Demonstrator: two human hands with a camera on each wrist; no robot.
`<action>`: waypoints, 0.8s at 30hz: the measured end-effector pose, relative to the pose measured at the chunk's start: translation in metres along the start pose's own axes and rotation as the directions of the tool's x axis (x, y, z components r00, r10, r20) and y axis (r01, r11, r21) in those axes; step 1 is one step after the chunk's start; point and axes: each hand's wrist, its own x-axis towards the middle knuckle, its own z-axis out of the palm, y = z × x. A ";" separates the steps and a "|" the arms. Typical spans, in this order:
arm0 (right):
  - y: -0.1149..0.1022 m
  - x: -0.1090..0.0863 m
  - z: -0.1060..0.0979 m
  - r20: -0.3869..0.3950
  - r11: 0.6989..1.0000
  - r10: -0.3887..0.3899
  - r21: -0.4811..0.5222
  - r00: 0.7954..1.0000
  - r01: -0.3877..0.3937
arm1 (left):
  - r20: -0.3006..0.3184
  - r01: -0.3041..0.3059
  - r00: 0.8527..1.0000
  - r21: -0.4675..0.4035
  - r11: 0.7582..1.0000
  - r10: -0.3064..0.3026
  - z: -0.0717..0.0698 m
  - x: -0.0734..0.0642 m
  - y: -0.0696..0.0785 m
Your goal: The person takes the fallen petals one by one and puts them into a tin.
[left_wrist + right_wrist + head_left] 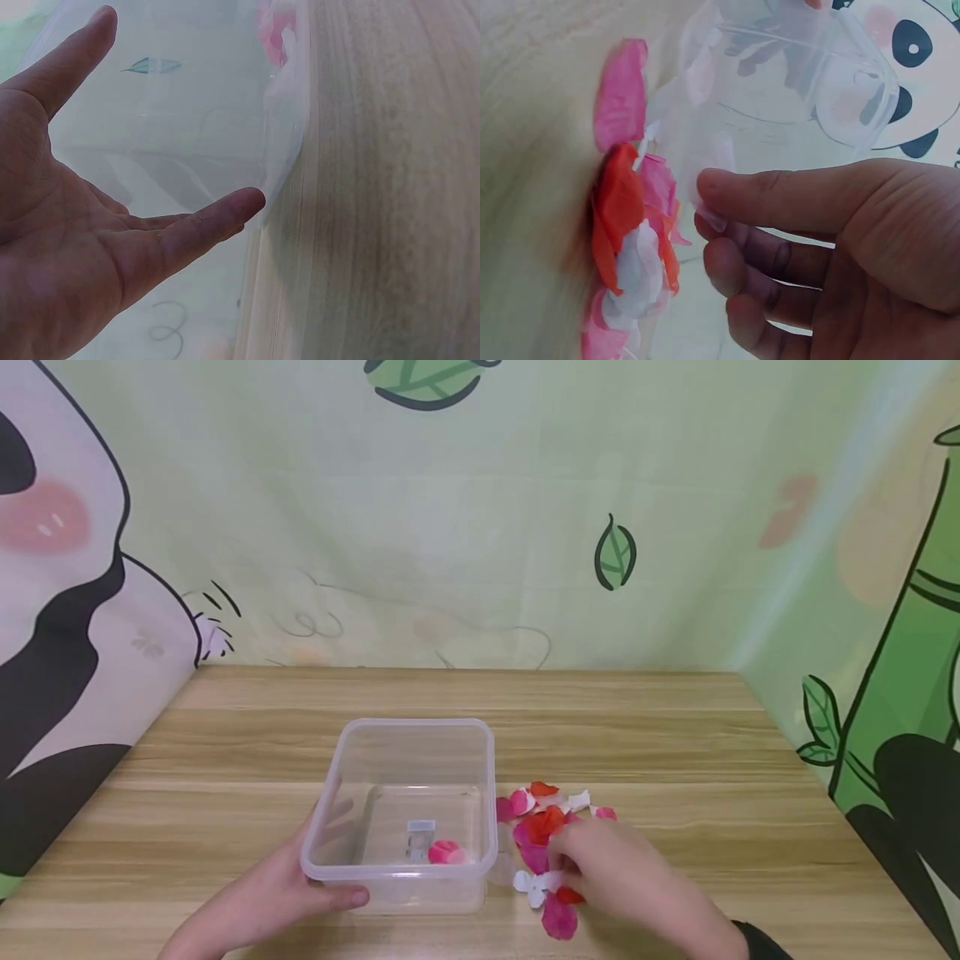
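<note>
A clear plastic box point(397, 893) stands near the front of the table, tilted slightly in the head view. My left hand point(281, 889) rests against its left front corner, the thumb along the front wall and the straight fingers at the left side. A pink petal point(446, 852) lies inside by a small pale rectangular patch point(421, 839). Right of the box is a loose heap of artificial petals, red point(546, 823), magenta point(559, 917) and white. Over it, my right hand point(615, 868) pinches a pale petal point(714, 216) between thumb and forefinger.
The wooden table point(675, 735) reaches back to a cloth backdrop point(480, 527) printed with a panda and leaves. A pale petal point(501, 867) lies close to the box's right wall. Bamboo is drawn on the right side cloth point(911, 677).
</note>
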 end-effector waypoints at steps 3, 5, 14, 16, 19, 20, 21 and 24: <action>-0.001 0.001 -0.004 -0.032 1.000 -0.001 0.003 0.999 0.001 | 0.001 -0.007 1.000 -0.003 1.000 0.007 0.000 0.000 0.000; -0.002 0.001 -0.008 -0.053 1.000 0.004 0.014 0.999 -0.003 | -0.002 -0.010 1.000 0.004 1.000 0.010 0.000 0.000 -0.001; -0.007 0.003 -0.020 -0.180 1.000 -0.010 0.026 0.984 0.015 | 0.001 -0.041 0.999 0.004 0.999 0.041 0.001 0.000 -0.002; -0.009 0.004 -0.021 -0.214 1.000 -0.001 0.028 0.977 0.007 | -0.001 -0.042 0.999 0.008 0.999 0.042 0.001 0.000 -0.002; -0.012 0.004 -0.022 -0.284 0.999 -0.006 0.043 0.959 0.019 | -0.002 -0.045 0.999 0.012 0.999 0.045 0.001 0.001 -0.002; -0.013 0.004 -0.023 -0.307 0.998 -0.007 0.052 0.952 0.024 | -0.002 -0.046 0.999 0.012 0.999 0.046 0.001 0.001 -0.003; -0.014 0.005 -0.023 -0.332 0.998 -0.010 0.054 0.943 0.030 | -0.002 -0.045 0.999 0.017 0.999 0.045 0.001 0.001 -0.003; -0.017 0.007 -0.022 -0.409 0.996 -0.047 0.053 0.911 0.075 | -0.005 -0.042 0.999 0.025 0.999 0.042 0.001 0.000 -0.003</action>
